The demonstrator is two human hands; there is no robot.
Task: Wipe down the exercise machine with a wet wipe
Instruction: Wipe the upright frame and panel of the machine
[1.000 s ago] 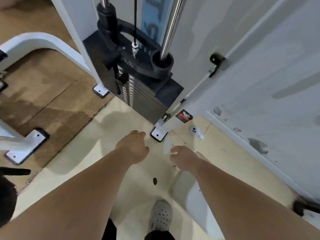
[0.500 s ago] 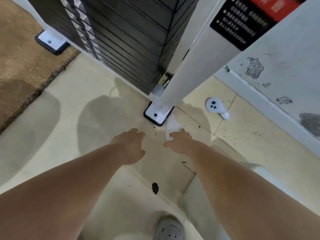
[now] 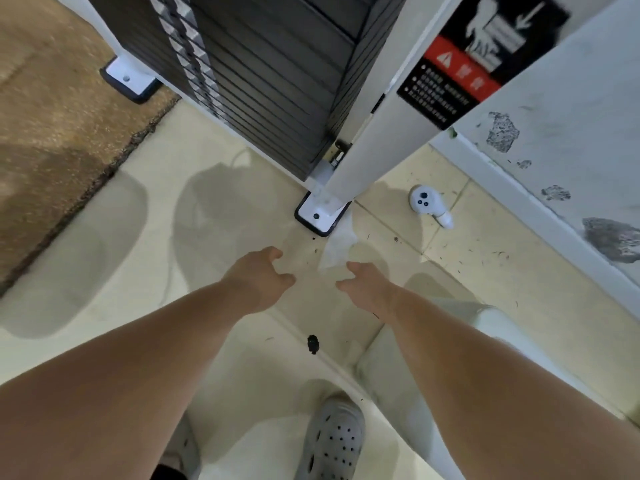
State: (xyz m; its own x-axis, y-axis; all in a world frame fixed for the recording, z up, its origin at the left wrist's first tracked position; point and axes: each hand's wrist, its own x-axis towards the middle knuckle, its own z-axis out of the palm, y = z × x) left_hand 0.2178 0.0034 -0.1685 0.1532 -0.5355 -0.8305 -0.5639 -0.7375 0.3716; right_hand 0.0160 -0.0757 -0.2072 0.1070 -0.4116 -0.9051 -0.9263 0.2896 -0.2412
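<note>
Nearest, a grey shoe stands on the tiled floor, with a dark spot just ahead of it. Both bare forearms reach forward over the tiles.

Left hand: fingers loosely curled and holding nothing, over plain tile.

Right hand: fingers relaxed, gripping nothing. The fingertips lie just beside the near edge of the wipe; whether they touch it cannot be told.

Wipe: lies crumpled on the floor, its far edge meeting the right corner of the foot plate.

Beyond, the white post of the machine rises from that plate, with a warning label on it. The dark weight stack stands immediately to its left.

To the left, tile runs to the frayed edge of a brown mat. To the right, a narrower strip of floor lies between the post and the scuffed wall. A white controller rests there, well apart from the wipe.
</note>
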